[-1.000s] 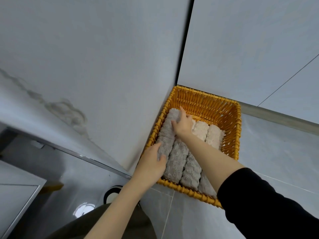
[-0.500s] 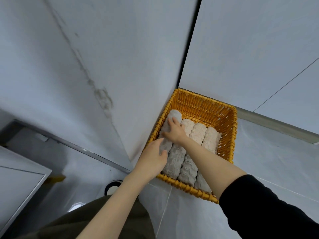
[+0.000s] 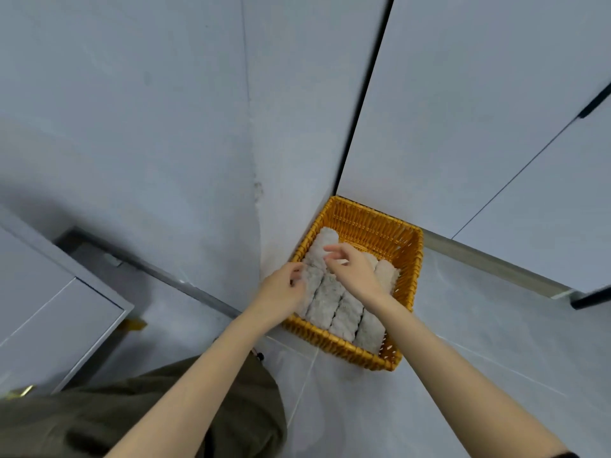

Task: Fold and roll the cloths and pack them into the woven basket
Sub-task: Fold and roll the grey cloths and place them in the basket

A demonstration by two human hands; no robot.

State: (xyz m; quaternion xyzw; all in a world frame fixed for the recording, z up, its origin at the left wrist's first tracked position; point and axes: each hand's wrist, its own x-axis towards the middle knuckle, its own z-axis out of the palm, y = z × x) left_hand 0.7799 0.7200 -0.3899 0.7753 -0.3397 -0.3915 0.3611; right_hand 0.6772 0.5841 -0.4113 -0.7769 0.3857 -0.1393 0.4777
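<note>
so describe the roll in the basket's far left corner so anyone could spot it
Find the orange woven basket in the wall corner. Its far-left roll lies along the left rim. It is grey and pokes past its cream neighbours.

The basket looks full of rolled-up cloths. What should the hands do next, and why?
Probably lift both hands out. Rolled cloths lie side by side across the woven basket, the right hand holds nothing above them, and the left hand is at the side of the leftmost roll.

4 grey rolled cloths (image 3: 325, 300) in orange basket (image 3: 380, 226)
</note>
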